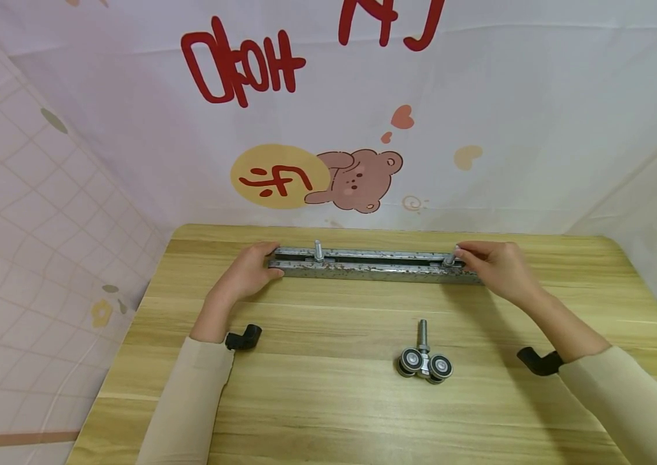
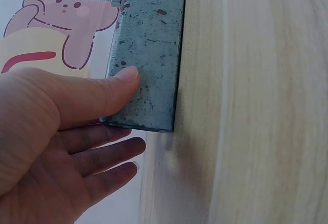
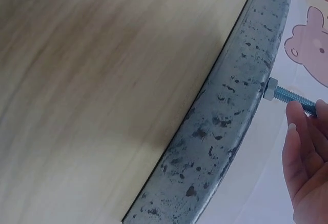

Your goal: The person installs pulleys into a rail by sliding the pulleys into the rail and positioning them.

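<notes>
A spotted grey metal channel rail (image 1: 375,271) lies lengthwise near the back of the table, its slot facing up. My left hand (image 1: 249,271) grips the rail's left end, with the thumb (image 2: 123,80) flat on the front face and the other fingers behind and below the end. From the slot near that hand stands a threaded bolt (image 1: 318,249) with a nut at its base. Toward the right end, my right hand (image 1: 503,270) pinches the top of a second bolt (image 3: 287,95), which also rises from the slot. Whatever carries the bolts is mostly hidden inside the rail.
On the wooden table (image 1: 317,400), in front of the rail, lies a roller trolley (image 1: 441,366) with black-and-silver wheels and its bolt pointing away. Black curved pieces (image 1: 244,338) stick out at both sleeve cuffs. A printed cloth (image 1: 479,97) hangs behind the table.
</notes>
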`<state>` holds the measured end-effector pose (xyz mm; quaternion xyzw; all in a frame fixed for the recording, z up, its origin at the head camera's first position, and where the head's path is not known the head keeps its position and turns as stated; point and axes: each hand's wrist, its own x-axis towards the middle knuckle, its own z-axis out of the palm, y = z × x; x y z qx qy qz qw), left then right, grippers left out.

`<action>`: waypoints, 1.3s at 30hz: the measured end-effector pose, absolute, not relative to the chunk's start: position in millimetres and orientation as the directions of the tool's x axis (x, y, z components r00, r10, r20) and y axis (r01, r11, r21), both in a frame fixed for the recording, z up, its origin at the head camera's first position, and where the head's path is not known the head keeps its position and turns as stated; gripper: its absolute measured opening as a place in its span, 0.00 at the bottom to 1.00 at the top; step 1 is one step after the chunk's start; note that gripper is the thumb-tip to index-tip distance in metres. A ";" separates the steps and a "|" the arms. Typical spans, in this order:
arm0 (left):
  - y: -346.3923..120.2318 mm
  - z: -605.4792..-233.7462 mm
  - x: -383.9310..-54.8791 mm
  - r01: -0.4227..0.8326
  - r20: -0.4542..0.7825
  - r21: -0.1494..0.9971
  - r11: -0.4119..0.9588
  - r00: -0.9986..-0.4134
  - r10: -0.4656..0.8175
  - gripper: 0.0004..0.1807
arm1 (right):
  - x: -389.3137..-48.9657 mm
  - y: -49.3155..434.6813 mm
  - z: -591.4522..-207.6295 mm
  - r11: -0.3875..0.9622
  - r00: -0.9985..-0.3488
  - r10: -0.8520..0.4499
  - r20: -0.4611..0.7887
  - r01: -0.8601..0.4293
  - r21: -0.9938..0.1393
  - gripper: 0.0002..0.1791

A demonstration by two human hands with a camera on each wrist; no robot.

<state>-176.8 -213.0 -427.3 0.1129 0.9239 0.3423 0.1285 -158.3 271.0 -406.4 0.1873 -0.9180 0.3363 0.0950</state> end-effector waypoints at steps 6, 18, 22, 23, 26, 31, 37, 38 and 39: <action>-212.6 -427.6 -176.4 0.120 -0.158 0.664 0.738 -0.942 0.296 0.37 | -159.4 265.6 -407.4 0.709 -0.911 -0.289 0.294 -0.410 -0.574 0.12; -211.9 -427.1 -175.4 0.123 -0.152 0.663 0.738 -0.944 0.294 0.37 | -164.5 254.9 -412.1 0.712 -0.875 -0.330 0.354 -0.477 -0.515 0.11; -211.9 -428.1 -175.7 0.132 -0.146 0.658 0.741 -0.944 0.297 0.37 | -165.5 251.4 -413.1 0.710 -0.879 -0.331 0.343 -0.471 -0.523 0.11; -211.8 -428.3 -175.7 0.133 -0.145 0.658 0.741 -0.943 0.298 0.37 | -165.4 250.3 -412.8 0.708 -0.881 -0.330 0.340 -0.469 -0.528 0.11; -211.6 -428.2 -175.3 0.131 -0.145 0.659 0.741 -0.944 0.296 0.37 | -165.3 247.4 -412.3 0.700 -0.881 -0.330 0.339 -0.469 -0.538 0.11; -211.4 -428.4 -175.2 0.129 -0.148 0.656 0.743 -0.944 0.295 0.37 | -165.8 242.7 -412.7 0.701 -0.880 -0.331 0.340 -0.470 -0.536 0.11; -211.8 -428.2 -175.4 0.121 -0.157 0.662 0.740 -0.943 0.295 0.37 | -167.8 235.7 -412.8 0.702 -0.879 -0.340 0.335 -0.474 -0.532 0.11; -211.8 -427.9 -175.4 0.120 -0.158 0.663 0.739 -0.943 0.294 0.37 | -167.9 234.4 -412.3 0.700 -0.882 -0.340 0.326 -0.469 -0.539 0.11; -211.7 -427.9 -175.6 0.121 -0.158 0.662 0.740 -0.942 0.295 0.37 | -167.9 233.1 -411.6 0.700 -0.886 -0.340 0.316 -0.463 -0.545 0.12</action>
